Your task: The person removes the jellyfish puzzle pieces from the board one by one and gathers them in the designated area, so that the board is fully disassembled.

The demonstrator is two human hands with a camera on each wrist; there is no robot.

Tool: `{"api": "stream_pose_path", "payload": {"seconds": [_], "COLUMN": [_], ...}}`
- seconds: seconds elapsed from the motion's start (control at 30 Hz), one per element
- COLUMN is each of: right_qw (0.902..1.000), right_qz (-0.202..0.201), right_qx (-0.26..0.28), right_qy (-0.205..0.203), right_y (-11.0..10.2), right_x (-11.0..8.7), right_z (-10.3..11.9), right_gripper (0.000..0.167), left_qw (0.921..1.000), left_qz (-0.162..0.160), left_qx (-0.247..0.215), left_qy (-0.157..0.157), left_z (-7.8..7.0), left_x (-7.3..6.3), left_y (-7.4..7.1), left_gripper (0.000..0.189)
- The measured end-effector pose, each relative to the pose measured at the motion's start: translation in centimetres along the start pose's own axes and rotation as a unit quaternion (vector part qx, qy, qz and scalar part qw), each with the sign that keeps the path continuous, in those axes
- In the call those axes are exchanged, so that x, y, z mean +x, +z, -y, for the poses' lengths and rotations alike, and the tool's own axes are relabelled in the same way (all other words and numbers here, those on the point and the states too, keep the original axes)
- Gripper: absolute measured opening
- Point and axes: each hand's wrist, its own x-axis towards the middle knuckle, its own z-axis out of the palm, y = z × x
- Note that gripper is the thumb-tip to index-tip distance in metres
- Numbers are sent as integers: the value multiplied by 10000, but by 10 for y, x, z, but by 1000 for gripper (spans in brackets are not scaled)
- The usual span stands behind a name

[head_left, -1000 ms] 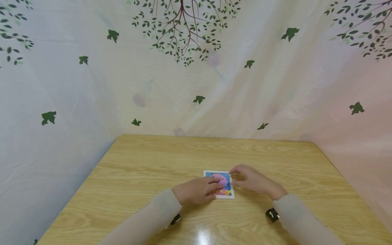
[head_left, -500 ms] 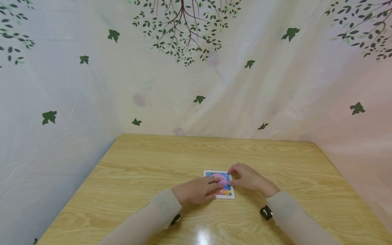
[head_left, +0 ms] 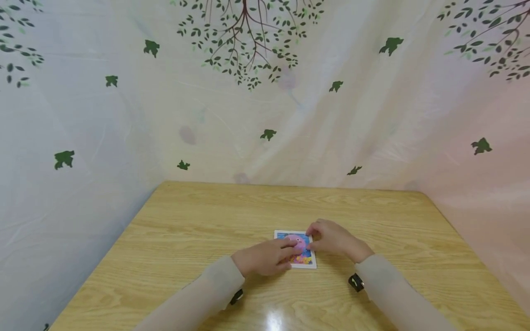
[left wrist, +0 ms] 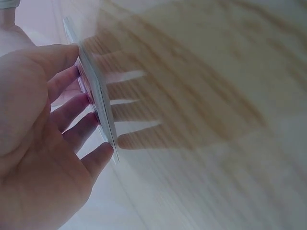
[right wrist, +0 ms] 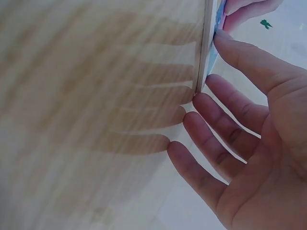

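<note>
A square, thin picture board [head_left: 305, 260] with a white border lies flat on the table; it shows a pink cartoon figure on blue with yellow at the bottom. My left hand [head_left: 265, 258] rests on its left part with fingers fairly straight, covering some of the picture. In the left wrist view, the fingertips [left wrist: 98, 154] touch the board's edge and face. My right hand [head_left: 334, 238] touches the right border, with thumb and forefinger apart. The right wrist view shows the thumb [right wrist: 240, 55] on the board [right wrist: 206, 52] and the other fingers reaching down to the tabletop.
The wood-grain table [head_left: 198, 216] stretches out around the board. A pale curtain [head_left: 223, 115] printed with leaves and branches hangs behind and beside it. Dark small devices [head_left: 356, 282] sit under both sleeves at the wrists.
My right hand has moved a little left, from beside the board's right edge onto its border. The left hand and the board have stayed in place.
</note>
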Motion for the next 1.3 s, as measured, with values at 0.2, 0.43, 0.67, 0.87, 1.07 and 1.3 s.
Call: {"api": "stream_pose_path", "payload": {"seconds": [0.2, 0.43, 0.67, 0.87, 1.07, 1.3], "right_qw": [9992, 9977, 9973, 9950, 9919, 9887], "right_qz": [263, 381, 398, 409, 340, 286], "right_qx": [157, 461, 607, 905, 1158, 1381], "right_qy": [270, 313, 121, -43, -386, -517], "right_y": [-5, -7, -9, -7, -6, -8], "right_x": [9, 12, 14, 14, 13, 10], "right_z": [5, 4, 4, 1, -3, -15], "right_gripper": [22, 25, 27, 26, 20, 20], "left_qw": [9998, 9996, 9989, 9986, 9991, 9993], "left_qz": [108, 121, 242, 256, 151, 96], "left_qx": [-90, -99, -147, -199, -225, -257], "left_qy": [-128, -217, -384, -422, -320, -250], "left_z": [-1, -4, -6, -6, -5, -4], "left_x": [-1, -1, 0, 1, 0, -1], "left_y": [-2, -4, -5, -4, -3, -3], "left_gripper": [54, 53, 53, 54, 54, 53]}}
